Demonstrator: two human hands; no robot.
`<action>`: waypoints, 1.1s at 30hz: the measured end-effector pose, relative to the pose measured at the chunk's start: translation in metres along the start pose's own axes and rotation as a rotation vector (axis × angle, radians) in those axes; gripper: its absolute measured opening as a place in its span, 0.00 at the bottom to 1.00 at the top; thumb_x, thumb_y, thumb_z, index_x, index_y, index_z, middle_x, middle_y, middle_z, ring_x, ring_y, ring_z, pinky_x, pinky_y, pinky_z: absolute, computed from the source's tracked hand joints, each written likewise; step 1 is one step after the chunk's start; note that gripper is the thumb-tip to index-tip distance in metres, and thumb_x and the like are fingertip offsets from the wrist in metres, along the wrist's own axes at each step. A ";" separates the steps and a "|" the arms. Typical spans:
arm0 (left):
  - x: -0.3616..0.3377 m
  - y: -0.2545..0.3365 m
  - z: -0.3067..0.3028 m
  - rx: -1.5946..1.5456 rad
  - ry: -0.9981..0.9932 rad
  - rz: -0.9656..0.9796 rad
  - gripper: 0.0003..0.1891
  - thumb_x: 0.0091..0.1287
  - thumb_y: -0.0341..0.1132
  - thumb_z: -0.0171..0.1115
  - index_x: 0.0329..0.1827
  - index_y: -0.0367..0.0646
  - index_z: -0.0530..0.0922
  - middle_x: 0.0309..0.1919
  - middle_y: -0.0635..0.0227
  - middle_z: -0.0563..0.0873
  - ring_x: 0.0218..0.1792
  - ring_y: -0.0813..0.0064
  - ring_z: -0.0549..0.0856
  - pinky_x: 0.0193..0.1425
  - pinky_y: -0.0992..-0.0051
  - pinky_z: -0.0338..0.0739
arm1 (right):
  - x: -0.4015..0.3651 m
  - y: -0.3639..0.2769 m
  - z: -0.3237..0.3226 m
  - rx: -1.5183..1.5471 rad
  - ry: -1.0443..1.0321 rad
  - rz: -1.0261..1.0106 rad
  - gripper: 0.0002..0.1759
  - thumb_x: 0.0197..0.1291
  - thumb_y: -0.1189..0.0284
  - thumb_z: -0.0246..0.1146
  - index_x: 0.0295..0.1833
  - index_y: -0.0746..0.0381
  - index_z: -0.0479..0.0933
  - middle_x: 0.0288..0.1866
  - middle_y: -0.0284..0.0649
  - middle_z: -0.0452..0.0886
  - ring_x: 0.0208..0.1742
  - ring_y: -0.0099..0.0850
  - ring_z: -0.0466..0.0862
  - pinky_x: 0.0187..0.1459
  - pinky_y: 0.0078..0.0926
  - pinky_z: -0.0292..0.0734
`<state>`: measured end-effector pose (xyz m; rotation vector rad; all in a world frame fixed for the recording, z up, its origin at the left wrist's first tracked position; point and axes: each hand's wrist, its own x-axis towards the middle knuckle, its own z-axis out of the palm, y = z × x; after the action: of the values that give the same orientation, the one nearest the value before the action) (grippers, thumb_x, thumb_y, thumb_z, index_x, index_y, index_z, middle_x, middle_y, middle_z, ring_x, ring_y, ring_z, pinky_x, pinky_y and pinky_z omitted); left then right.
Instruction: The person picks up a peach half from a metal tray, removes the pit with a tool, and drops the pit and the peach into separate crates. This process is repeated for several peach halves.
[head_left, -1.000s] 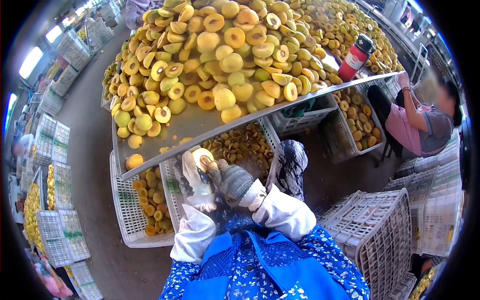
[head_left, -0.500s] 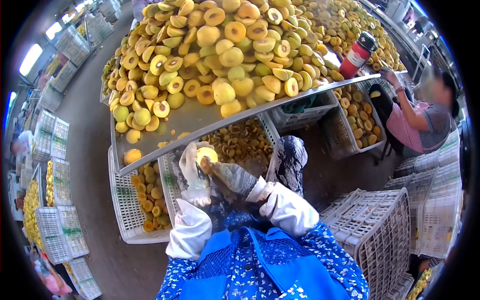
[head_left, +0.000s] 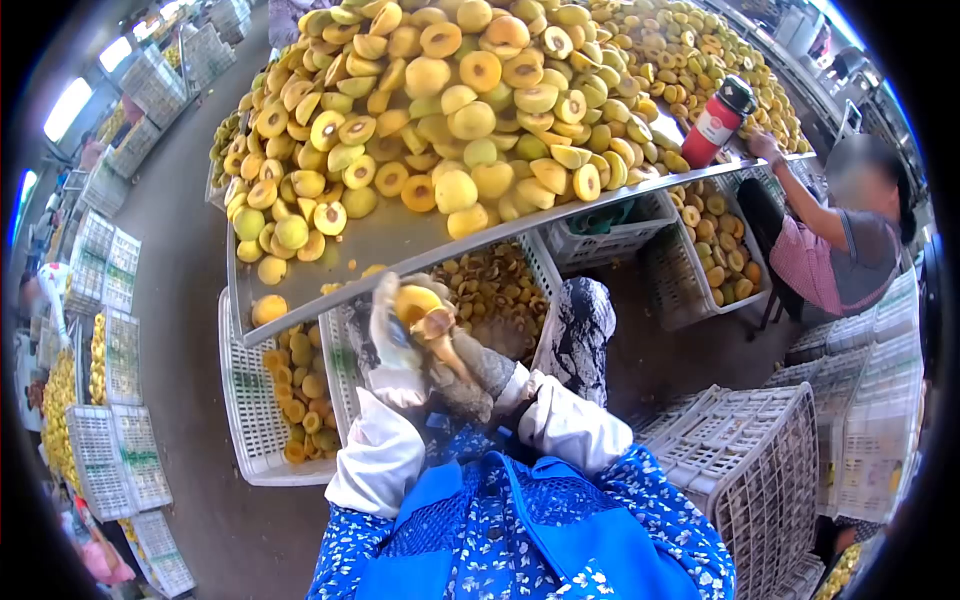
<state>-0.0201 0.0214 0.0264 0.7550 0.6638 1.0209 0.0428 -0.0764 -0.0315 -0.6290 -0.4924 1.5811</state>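
Note:
A halved yellow peach (head_left: 413, 301) sits in my left hand (head_left: 388, 345), which wears a pale glove and is closed around the fruit. My right hand (head_left: 474, 372), in a grey glove, grips a small tan-handled tool (head_left: 446, 350). The tool's upper end meets the cut side of the peach; its working tip is hard to make out. Both hands are just below the front edge of a metal table (head_left: 385, 240) heaped with peach halves (head_left: 470, 120). Beneath them, a crate holds brownish pits and scraps (head_left: 495, 295).
A white crate of peach halves (head_left: 235, 400) stands at left below the table. A red flask (head_left: 715, 125) rests on the table near a seated co-worker (head_left: 835, 235). Stacked crates (head_left: 750, 470) stand at my right; more crates line the far left aisle.
My right hand has tilted and brought the tool up against the peach, and the tan handle now shows. My left hand has turned the peach half, so less of its yellow face shows.

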 end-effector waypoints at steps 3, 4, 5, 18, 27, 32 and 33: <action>0.016 0.024 -0.044 -0.416 0.042 -0.099 0.13 0.64 0.37 0.58 0.45 0.36 0.76 0.33 0.57 0.82 0.33 0.64 0.83 0.30 0.68 0.81 | -0.015 -0.043 0.038 0.469 0.111 0.145 0.20 0.68 0.53 0.49 0.52 0.57 0.72 0.34 0.32 0.75 0.32 0.22 0.76 0.32 0.15 0.73; 0.020 0.039 -0.061 -0.131 0.265 0.086 0.12 0.64 0.37 0.59 0.42 0.37 0.78 0.31 0.60 0.83 0.33 0.66 0.84 0.32 0.72 0.80 | -0.013 -0.031 0.016 0.423 0.216 0.206 0.21 0.66 0.49 0.51 0.49 0.55 0.72 0.30 0.32 0.75 0.27 0.22 0.75 0.27 0.17 0.72; 0.024 0.054 -0.077 0.195 0.539 0.194 0.10 0.63 0.37 0.60 0.39 0.37 0.80 0.30 0.63 0.84 0.32 0.69 0.84 0.33 0.76 0.79 | -0.012 -0.018 -0.005 0.379 0.320 0.272 0.23 0.63 0.46 0.52 0.47 0.53 0.72 0.26 0.32 0.74 0.23 0.23 0.74 0.22 0.18 0.70; 0.155 -0.012 0.099 1.981 -0.354 0.398 0.37 0.49 0.52 0.70 0.58 0.44 0.66 0.51 0.54 0.73 0.43 0.57 0.82 0.48 0.63 0.77 | -0.009 -0.017 -0.042 -0.029 0.559 0.311 0.20 0.63 0.49 0.54 0.31 0.53 0.72 0.16 0.29 0.70 0.08 0.25 0.66 0.06 0.25 0.58; 0.039 0.021 0.023 0.015 -0.174 -0.192 0.30 0.65 0.56 0.55 0.56 0.37 0.70 0.36 0.58 0.83 0.26 0.67 0.82 0.33 0.73 0.79 | -0.007 -0.048 -0.024 -1.124 0.363 -0.652 0.13 0.65 0.73 0.54 0.53 0.64 0.72 0.34 0.43 0.77 0.29 0.37 0.77 0.29 0.28 0.73; 0.011 -0.001 0.005 -0.280 -0.145 -0.193 0.28 0.69 0.53 0.50 0.58 0.37 0.68 0.41 0.53 0.81 0.38 0.64 0.82 0.44 0.73 0.78 | -0.004 -0.048 0.005 -1.416 0.378 -0.421 0.14 0.65 0.68 0.51 0.53 0.62 0.71 0.41 0.53 0.77 0.36 0.50 0.79 0.33 0.43 0.74; 0.000 0.000 0.014 -0.104 -0.124 -0.080 0.27 0.69 0.53 0.48 0.58 0.37 0.68 0.41 0.55 0.81 0.38 0.66 0.82 0.44 0.73 0.79 | -0.004 -0.046 0.009 -1.466 0.392 -0.418 0.14 0.67 0.65 0.50 0.52 0.60 0.72 0.42 0.55 0.77 0.37 0.52 0.79 0.33 0.45 0.73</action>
<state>-0.0089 0.0182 0.0346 0.6893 0.5259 0.9210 0.0725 -0.0750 0.0053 -1.7266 -1.3649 0.4448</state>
